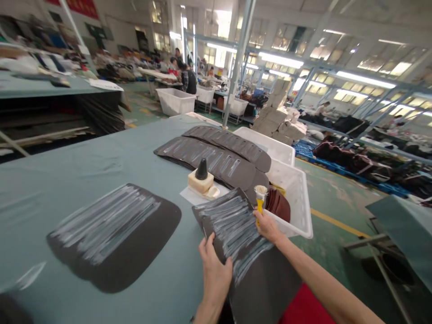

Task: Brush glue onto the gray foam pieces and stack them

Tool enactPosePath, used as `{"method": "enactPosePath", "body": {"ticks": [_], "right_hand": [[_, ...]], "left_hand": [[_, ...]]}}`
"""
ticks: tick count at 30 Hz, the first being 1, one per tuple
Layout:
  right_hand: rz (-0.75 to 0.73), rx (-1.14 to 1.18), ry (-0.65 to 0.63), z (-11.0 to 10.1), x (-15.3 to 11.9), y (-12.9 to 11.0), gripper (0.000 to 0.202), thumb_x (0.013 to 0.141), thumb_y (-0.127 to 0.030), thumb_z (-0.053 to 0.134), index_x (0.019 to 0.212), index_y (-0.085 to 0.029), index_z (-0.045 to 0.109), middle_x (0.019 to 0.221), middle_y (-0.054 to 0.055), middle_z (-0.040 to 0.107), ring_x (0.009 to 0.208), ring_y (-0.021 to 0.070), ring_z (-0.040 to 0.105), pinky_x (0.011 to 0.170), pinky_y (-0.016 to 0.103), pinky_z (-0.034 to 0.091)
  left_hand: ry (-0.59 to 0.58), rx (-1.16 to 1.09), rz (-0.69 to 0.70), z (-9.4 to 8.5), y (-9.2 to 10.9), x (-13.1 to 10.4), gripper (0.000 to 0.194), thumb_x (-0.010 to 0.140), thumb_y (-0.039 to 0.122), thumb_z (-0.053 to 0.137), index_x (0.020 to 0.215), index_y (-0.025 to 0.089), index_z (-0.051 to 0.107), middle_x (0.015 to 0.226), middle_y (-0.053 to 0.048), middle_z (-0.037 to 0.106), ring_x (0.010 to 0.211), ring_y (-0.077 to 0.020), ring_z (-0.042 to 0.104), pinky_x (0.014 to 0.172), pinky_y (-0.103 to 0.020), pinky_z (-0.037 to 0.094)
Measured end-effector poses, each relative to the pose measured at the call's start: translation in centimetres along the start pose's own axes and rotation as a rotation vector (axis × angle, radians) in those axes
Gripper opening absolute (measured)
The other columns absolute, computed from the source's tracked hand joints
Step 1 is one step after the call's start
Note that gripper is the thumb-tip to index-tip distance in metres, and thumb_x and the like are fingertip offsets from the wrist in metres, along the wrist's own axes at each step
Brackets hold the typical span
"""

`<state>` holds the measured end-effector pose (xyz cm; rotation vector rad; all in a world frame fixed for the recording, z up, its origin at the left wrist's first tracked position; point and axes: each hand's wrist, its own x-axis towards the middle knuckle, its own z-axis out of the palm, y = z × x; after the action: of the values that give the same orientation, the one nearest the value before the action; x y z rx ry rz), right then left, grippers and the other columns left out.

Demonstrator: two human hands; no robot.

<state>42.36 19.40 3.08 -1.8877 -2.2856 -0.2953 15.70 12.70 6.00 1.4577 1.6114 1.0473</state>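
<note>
At the desk [175, 292] edge, nearest us: one dark panel [266, 283], tilted, held between our two hands. Matte grey-black, thin, edges partly hidden; upper face brushed with whitish coating [232, 220] in long parallel strokes, uneven, grey showing through; lower face bare. We judge this piece well advanced; whether the bare part needs coating, we cannot tell.

Left hand [216, 270]: grip closed on the panel's left edge, thumb over its face.

Right hand [268, 228]: grip closed round the yellow handle of one brush [259, 202], bristles up, beside the panel's far edge.

To the left, flat on the desk: a second panel [135, 243], rounded corners, similarly streaked, one broad border bare.

Beyond: one cream block [200, 182] with black cone [201, 169], on white paper [191, 197].

Farther: two overlapping rows of panels [216, 157], pale strips showing; we count these as coated in part.

Beside them: one white bin [305, 202], brown pieces [279, 206] inside.

Far back: people [189, 78] near other white bins [175, 101].
</note>
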Motion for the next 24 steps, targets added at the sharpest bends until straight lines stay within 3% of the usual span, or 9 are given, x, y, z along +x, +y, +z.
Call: {"method": "enactPosePath", "body": {"ticks": [5, 8, 10, 14, 19, 22, 24], "right_hand": [[0.049, -0.107, 0.002, -3.6, 1.9, 6.2, 0.034, 0.078, -0.005, 0.043, 0.107, -0.018, 0.053, 0.123, 0.013, 0.054, 0.107, 0.0223, 0.056, 0.074, 0.029, 0.051], [0.052, -0.145, 0.019, -4.8, 6.0, 10.1, 0.034, 0.077, -0.006, 0.043, 0.106, -0.020, 0.053, 0.120, 0.013, 0.056, 0.103, 0.0227, 0.057, 0.075, 0.031, 0.051], [0.035, -0.164, 0.036, -5.2, 10.4, 12.8, 0.033, 0.078, -0.007, 0.043, 0.107, -0.019, 0.054, 0.116, 0.013, 0.057, 0.097, 0.0221, 0.059, 0.073, 0.031, 0.050], [-0.073, -0.205, 0.088, -4.6, 23.6, 18.8, 0.031, 0.081, -0.009, 0.041, 0.107, -0.019, 0.053, 0.117, 0.013, 0.055, 0.096, 0.0214, 0.057, 0.070, 0.027, 0.046], [-0.205, -0.213, 0.146, -1.5, 44.8, 26.1, 0.030, 0.081, -0.010, 0.042, 0.107, -0.019, 0.053, 0.112, 0.013, 0.054, 0.094, 0.0217, 0.053, 0.064, 0.025, 0.040], [-0.262, -0.213, 0.190, 0.6, 56.2, 28.6, 0.030, 0.082, -0.009, 0.041, 0.107, -0.018, 0.054, 0.105, 0.012, 0.054, 0.089, 0.0210, 0.051, 0.062, 0.025, 0.037], [-0.297, -0.222, 0.208, 1.7, 62.7, 29.1, 0.030, 0.083, -0.008, 0.040, 0.107, -0.017, 0.054, 0.104, 0.012, 0.053, 0.091, 0.0212, 0.050, 0.063, 0.024, 0.036]], "left_hand": [[-0.048, -0.119, 0.034, 4.2, 4.7, 2.6, 0.066, 0.067, 0.007, 0.054, 0.130, 0.019, 0.036, 0.136, -0.013, 0.031, 0.126, -0.0252, 0.041, 0.105, -0.040, 0.038], [-0.030, -0.159, 0.059, 6.7, 7.3, 6.2, 0.070, 0.066, 0.004, 0.054, 0.131, 0.019, 0.035, 0.138, -0.014, 0.030, 0.125, -0.0252, 0.043, 0.105, -0.039, 0.038], [-0.002, -0.170, 0.074, 8.6, 8.9, 9.9, 0.071, 0.065, 0.004, 0.054, 0.131, 0.019, 0.035, 0.138, -0.015, 0.030, 0.125, -0.0250, 0.043, 0.105, -0.038, 0.038], [0.112, -0.150, 0.106, 13.4, 12.0, 21.0, 0.071, 0.065, 0.006, 0.057, 0.131, 0.019, 0.035, 0.136, -0.015, 0.030, 0.127, -0.0262, 0.040, 0.106, -0.039, 0.036], [0.264, -0.101, 0.083, 20.8, 15.5, 39.5, 0.068, 0.067, 0.010, 0.059, 0.129, 0.019, 0.033, 0.135, -0.014, 0.029, 0.126, -0.0260, 0.041, 0.105, -0.039, 0.038], [0.354, -0.075, 0.065, 23.8, 16.5, 49.9, 0.066, 0.068, 0.011, 0.059, 0.128, 0.017, 0.033, 0.132, -0.014, 0.029, 0.126, -0.0257, 0.040, 0.105, -0.039, 0.038], [0.417, -0.051, 0.073, 24.8, 16.4, 56.0, 0.065, 0.068, 0.013, 0.059, 0.128, 0.018, 0.034, 0.130, -0.013, 0.030, 0.125, -0.0255, 0.040, 0.105, -0.040, 0.037]]}}
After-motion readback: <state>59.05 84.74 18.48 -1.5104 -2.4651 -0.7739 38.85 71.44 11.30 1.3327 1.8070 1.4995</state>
